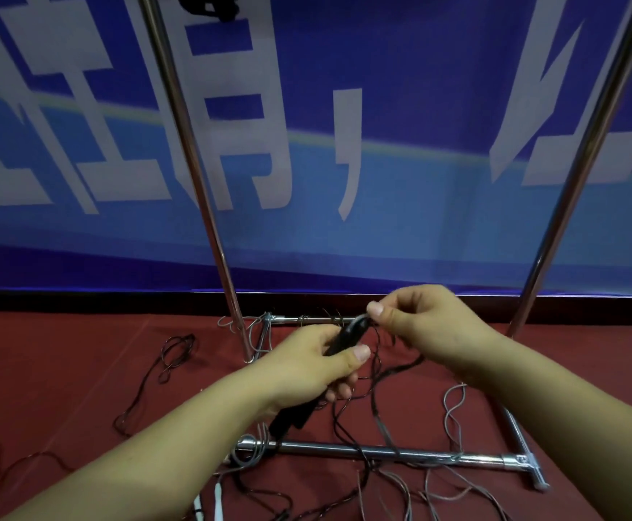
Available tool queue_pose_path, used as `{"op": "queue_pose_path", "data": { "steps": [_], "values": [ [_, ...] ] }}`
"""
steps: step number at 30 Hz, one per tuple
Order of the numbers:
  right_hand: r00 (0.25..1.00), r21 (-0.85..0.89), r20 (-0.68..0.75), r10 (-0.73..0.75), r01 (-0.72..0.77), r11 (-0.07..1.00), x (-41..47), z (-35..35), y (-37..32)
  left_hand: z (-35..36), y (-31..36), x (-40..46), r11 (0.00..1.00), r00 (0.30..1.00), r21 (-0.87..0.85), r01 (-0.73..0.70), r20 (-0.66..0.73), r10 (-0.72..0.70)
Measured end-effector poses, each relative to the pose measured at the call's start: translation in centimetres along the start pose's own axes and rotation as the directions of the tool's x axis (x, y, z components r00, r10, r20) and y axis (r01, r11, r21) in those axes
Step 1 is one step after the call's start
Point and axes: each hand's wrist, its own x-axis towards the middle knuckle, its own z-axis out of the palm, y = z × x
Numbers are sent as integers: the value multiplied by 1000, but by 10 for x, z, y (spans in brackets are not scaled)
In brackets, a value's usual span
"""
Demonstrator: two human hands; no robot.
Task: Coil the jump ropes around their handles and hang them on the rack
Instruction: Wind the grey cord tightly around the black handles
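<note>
My left hand (318, 364) grips a pair of black jump-rope handles (346, 334) held together; their lower ends stick out below my wrist. My right hand (419, 325) pinches the thin dark rope (376, 385) at the handles' top end. That rope hangs down from the handles in loose strands to the floor. The chrome rack (209, 220) stands right behind my hands, its two uprights rising out of view. A dark coiled bundle (209, 5) hangs at the top edge of the view, near the left upright.
More ropes lie tangled on the red carpet: dark loops (171, 355) at left, grey wire ropes (453, 411) at right and over the rack's base bar (382, 451). White handles (218, 498) lie at the bottom. A blue banner (382, 144) covers the wall behind.
</note>
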Motion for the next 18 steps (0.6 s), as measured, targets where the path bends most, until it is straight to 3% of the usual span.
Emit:
{"op": "queue_pose_path", "data": {
  "steps": [4,7,9,11,13,15,18],
  "values": [
    [981,146,-191,46,-18,989,3,-12,1,-5,-5,-3,986,990,90,140,5,-141],
    [960,189,-274,61,-8,982,2,-19,3,-5,-9,-4,963,948,40,266,-192,-254],
    [952,197,-301,48,13,980,0,-20,4,-5,-8,-2,946,899,-82,314,-294,-324],
    [956,186,-293,30,27,982,-2,-18,5,-2,-3,-1,906,895,-277,321,-223,-386],
    [960,206,-278,21,39,978,-2,-12,6,2,6,-3,827,917,-452,335,-45,-396],
    [967,232,-253,6,55,971,-2,-6,7,9,14,-5,770,925,-528,358,87,-370],
    [986,261,-167,-13,57,964,-4,5,3,20,19,-2,688,928,-635,350,137,-346]
  ]
}}
